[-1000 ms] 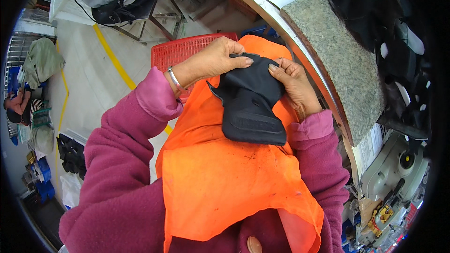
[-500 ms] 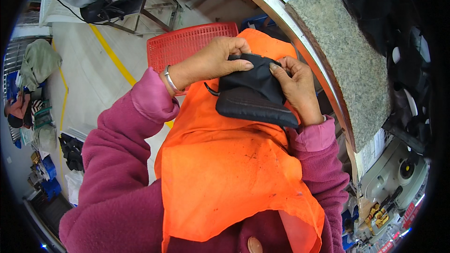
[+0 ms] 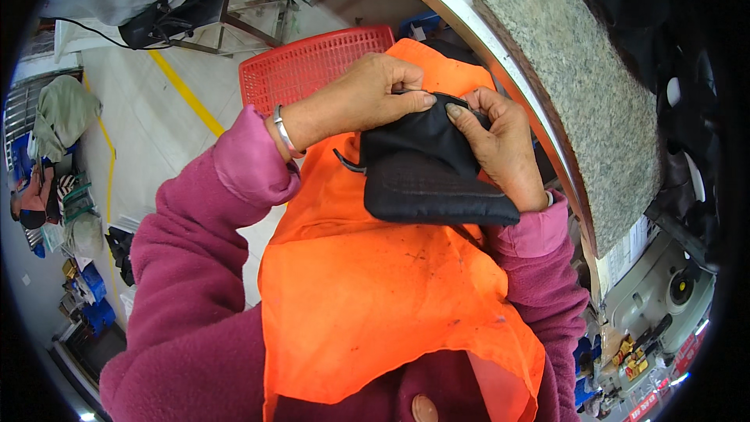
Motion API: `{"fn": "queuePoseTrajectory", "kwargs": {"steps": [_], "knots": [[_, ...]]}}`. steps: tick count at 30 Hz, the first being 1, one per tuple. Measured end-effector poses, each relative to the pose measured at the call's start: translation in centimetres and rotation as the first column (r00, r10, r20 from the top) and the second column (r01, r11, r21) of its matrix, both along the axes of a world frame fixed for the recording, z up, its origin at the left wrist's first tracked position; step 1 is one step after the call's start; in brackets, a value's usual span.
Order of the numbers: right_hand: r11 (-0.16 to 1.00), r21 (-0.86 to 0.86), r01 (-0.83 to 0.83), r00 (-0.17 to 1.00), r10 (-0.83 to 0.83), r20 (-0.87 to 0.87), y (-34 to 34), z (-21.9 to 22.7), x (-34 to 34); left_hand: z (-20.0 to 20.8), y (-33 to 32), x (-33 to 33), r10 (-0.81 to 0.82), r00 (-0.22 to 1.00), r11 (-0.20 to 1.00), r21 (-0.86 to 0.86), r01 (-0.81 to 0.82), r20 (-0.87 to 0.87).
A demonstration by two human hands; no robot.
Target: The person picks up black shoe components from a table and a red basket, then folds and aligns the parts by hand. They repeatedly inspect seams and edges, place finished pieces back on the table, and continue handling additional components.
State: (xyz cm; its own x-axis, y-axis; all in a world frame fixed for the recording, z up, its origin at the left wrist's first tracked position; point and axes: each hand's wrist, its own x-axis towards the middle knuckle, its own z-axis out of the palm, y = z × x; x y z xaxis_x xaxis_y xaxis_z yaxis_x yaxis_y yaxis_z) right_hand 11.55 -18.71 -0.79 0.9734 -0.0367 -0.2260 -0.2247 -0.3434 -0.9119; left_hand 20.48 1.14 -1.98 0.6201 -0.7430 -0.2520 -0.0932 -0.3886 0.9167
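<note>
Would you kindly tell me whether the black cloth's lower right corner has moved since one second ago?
Yes: the black cloth now has its lower right corner farther right, nearer the grey stone slab.

The black piece [image 3: 426, 189] looks like matt cloth, the orange apron [image 3: 375, 289] smooth cloth. The sleeves [image 3: 191, 223] are fuzzy fleece, the bracelet [image 3: 283, 130] glossy metal, the basket [image 3: 293, 70] plastic, the slab [image 3: 578, 98] grainy and stone-like.
</note>
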Motion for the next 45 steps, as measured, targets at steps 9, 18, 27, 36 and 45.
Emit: {"fn": "queuePoseTrajectory", "kwargs": {"steps": [9, 18, 27, 36, 45], "knots": [[0.995, -0.082, -0.057, 0.998, 0.06, 0.037, -0.2, 0.2, 0.5, 1.6, -0.8, -0.1, -0.055, 0.926, 0.998, 0.015, 0.053, 0.374], [0.735, 0.646, 0.203, 0.962, -0.028, -0.27, -1.1, 2.6, -2.9, 3.5, -1.1, 0.9, -0.043, 0.999, 0.99, -0.131, 0.041, -0.012], [0.723, 0.608, 0.328, 0.943, -0.293, -0.16, -8.8, 9.6, -4.2, 7.8, -12.4, 4.6, -0.045, 0.862, 0.939, -0.273, 0.209, 0.505], [0.852, 0.329, 0.407, 0.911, -0.351, -0.216, -15.1, 8.8, -3.3, 6.3, -21.0, 4.8, -0.145, 0.59, 0.827, -0.231, 0.513, 0.794], [0.892, -0.363, 0.268, 0.881, -0.075, 0.467, -16.8, 9.3, -6.8, 6.1, -21.5, 4.2, -0.316, 0.668, 0.841, -0.128, 0.526, 0.674]]}}
